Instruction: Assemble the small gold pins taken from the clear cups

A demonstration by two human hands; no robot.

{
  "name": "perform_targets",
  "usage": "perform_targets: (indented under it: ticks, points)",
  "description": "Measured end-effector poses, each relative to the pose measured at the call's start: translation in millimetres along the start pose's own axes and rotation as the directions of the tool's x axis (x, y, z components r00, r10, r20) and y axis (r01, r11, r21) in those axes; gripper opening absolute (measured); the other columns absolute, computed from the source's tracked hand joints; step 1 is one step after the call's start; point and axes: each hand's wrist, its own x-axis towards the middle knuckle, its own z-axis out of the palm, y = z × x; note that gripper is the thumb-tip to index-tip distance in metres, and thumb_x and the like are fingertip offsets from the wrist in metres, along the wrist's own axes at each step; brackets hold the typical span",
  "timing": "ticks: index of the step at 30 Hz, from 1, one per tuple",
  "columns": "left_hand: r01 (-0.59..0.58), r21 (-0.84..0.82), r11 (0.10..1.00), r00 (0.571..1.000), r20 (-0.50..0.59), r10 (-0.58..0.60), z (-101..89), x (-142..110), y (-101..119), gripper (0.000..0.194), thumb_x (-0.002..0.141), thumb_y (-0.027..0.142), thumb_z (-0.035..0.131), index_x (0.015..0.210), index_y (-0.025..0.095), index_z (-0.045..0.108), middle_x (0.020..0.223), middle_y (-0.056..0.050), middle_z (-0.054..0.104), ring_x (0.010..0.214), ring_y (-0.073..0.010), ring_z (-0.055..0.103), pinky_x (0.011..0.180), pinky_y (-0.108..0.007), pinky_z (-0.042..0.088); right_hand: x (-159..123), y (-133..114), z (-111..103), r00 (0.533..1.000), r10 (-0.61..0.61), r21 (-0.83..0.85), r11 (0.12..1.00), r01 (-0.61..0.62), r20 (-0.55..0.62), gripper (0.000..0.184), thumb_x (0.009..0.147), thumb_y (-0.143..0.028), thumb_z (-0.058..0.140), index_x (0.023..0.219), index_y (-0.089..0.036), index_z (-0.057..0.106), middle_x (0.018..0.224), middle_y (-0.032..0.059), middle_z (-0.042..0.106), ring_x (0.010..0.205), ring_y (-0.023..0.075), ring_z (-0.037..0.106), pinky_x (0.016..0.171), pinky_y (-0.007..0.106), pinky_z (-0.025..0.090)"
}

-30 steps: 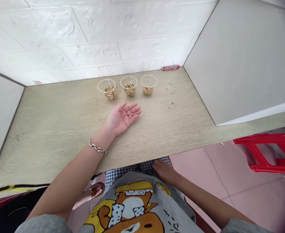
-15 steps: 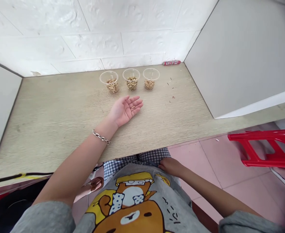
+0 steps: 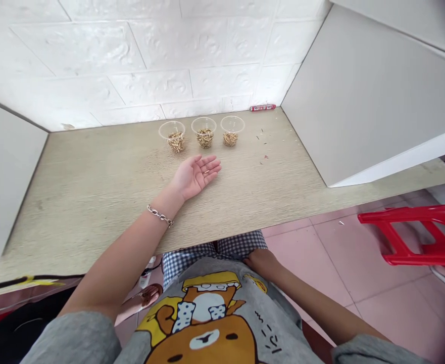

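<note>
My left hand [image 3: 196, 176] lies palm up on the wooden tabletop [image 3: 104, 172], its fingers stretched out flat. A tiny gold-coloured piece [image 3: 207, 172] seems to rest across those fingers, too small to name. Just beyond the fingertips stand three clear plastic cups: the left cup [image 3: 176, 141], the middle cup [image 3: 204, 138] and the right cup [image 3: 230, 138]. Each holds many small gold-coloured metal pieces. My right hand [image 3: 262, 262] is down at my lap, against the checkered trousers, with its fingers hidden.
A red tube-like packet [image 3: 262, 107] lies against the white brick-patterned wall. Dark slivers and reddish crumbs are scattered right of the cups, with brown specks to the left. Grey panels [image 3: 366, 101] close both sides. A red plastic stool [image 3: 415, 230] stands on the pink floor.
The camera view has tilted a little, so the table and cups sit slightly lower in the picture. My left hand stays palm up, and my right hand remains at my lap.
</note>
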Motion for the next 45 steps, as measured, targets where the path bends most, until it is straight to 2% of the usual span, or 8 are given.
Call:
perform_targets:
  ticks: [10,13,17,23,27,29,37,45]
  points:
    - [-0.006,-0.019,1.0,1.0,0.019,0.007,0.6,-3,2,0.034,0.088,0.029,0.037,0.102,0.005,0.057,0.101,-0.014,0.065,0.092,-0.0193,0.065,0.068,-0.021,0.056,-24,-33,-36,0.989,-0.145,0.078,0.986,0.145,-0.007,0.032,0.091,-0.025,0.038,0.102,-0.007,0.063,0.104,0.0199,0.063,0.101,0.028,0.059,0.084,0.039,0.044]
    - [-0.009,-0.001,1.0,1.0,0.008,0.009,-0.9,-4,2,0.028,0.083,0.017,0.04,0.103,0.005,0.055,0.102,-0.015,0.065,0.094,-0.0172,0.065,0.071,-0.017,0.055,-51,-31,-77,0.949,-0.306,0.154,0.944,0.292,0.076,0.027,0.087,-0.031,0.046,0.098,-0.016,0.066,0.098,0.0102,0.068,0.089,0.0224,0.063,0.074,0.03,0.048]
    - [-0.11,0.315,0.943,0.989,-0.062,0.136,-3.5,-1,-1,0.038,0.075,-0.001,0.04,0.11,0.006,0.051,0.11,-0.013,0.063,0.101,-0.0116,0.062,0.09,-0.017,0.048,-107,-16,-159,0.796,-0.604,0.431,0.73,0.53,0.043,0.041,0.085,-0.044,0.052,0.12,-0.023,0.057,0.115,0.0056,0.063,0.104,0.0202,0.059,0.087,0.032,0.047]
    - [-0.312,0.831,0.461,0.886,0.079,0.457,-13.6,8,-9,0.032,0.079,0.003,0.041,0.101,0.013,0.063,0.119,-0.009,0.06,0.116,-0.0169,0.052,0.109,-0.036,0.032,-153,3,-236,0.688,-0.624,0.356,0.589,0.725,-0.369,0.042,0.079,-0.036,0.063,0.12,-0.038,0.052,0.111,-0.0046,0.065,0.107,0.0153,0.059,0.089,0.021,0.048]
    - [-0.337,0.904,-0.263,0.804,0.422,0.419,-20.6,8,-14,0.038,0.082,0.004,0.037,0.107,0.015,0.063,0.127,-0.01,0.055,0.12,-0.0201,0.049,0.107,-0.037,0.034,-144,-10,-242,0.667,-0.677,0.261,0.614,0.745,-0.31,0.039,0.081,-0.037,0.06,0.12,-0.031,0.055,0.115,-0.0007,0.064,0.109,0.0164,0.058,0.087,0.021,0.049]
    - [-0.302,0.864,-0.404,0.786,0.465,0.407,-22.3,9,-16,0.039,0.084,0.006,0.035,0.113,0.014,0.06,0.128,-0.011,0.054,0.119,-0.0198,0.05,0.105,-0.035,0.037,-136,-18,-239,0.67,-0.691,0.256,0.62,0.742,-0.271,0.038,0.084,-0.039,0.057,0.12,-0.029,0.055,0.115,-0.0003,0.064,0.106,0.0138,0.059,0.088,0.021,0.048]
    - [-0.288,0.888,-0.358,0.798,0.429,0.423,-22.1,9,-17,0.041,0.085,0.007,0.032,0.115,0.014,0.058,0.129,-0.011,0.053,0.123,-0.0184,0.047,0.107,-0.034,0.034,-110,-15,-226,0.797,-0.577,0.317,0.733,0.602,-0.181,0.038,0.09,-0.044,0.044,0.123,-0.027,0.054,0.121,0.0044,0.06,0.111,0.0199,0.054,0.092,0.034,0.044]
    - [-0.35,0.902,-0.255,0.795,0.429,0.429,-23.8,8,-19,0.043,0.084,0.007,0.035,0.122,0.015,0.054,0.134,-0.012,0.049,0.128,-0.0196,0.041,0.11,-0.036,0.026,-105,-12,-223,0.829,-0.539,0.384,0.741,0.551,-0.147,0.04,0.089,-0.046,0.043,0.122,-0.025,0.054,0.115,0.0044,0.061,0.105,0.0193,0.055,0.089,0.033,0.044]
